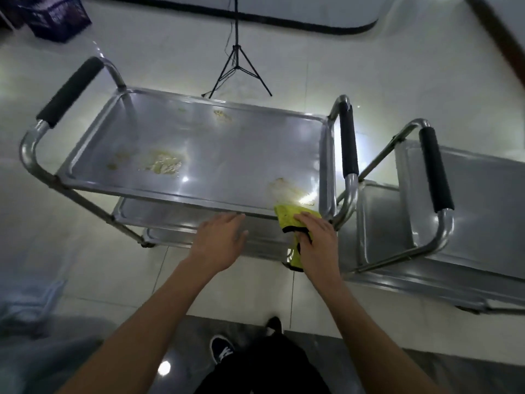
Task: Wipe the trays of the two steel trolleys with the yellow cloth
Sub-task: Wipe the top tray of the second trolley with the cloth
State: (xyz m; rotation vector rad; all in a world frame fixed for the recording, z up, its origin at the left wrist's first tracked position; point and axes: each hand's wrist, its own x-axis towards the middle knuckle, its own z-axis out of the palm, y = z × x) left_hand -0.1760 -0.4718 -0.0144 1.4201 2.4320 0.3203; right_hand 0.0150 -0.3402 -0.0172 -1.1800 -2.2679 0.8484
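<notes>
Head view: yellow cloth (289, 216) pressed by flat fingers of R hand (316, 240) at near-right corner of soiled top tray (199, 143); L hand (220, 237) relaxed, fingers straight, nothing held, at tray's near rim.

- Nearer steel trolley (51, 180): three stacked trays, black foam grips on both end handles. Its top tray (227, 155) carries pale yellowish smears at the left, the far edge and the near right corner.
- Second steel trolley (443, 223): stands just to the right (only partly in view), trays look clean.
- Yellow cloth (289, 217): black-edged, draped over the top tray's near right corner, hanging below the rim.
</notes>
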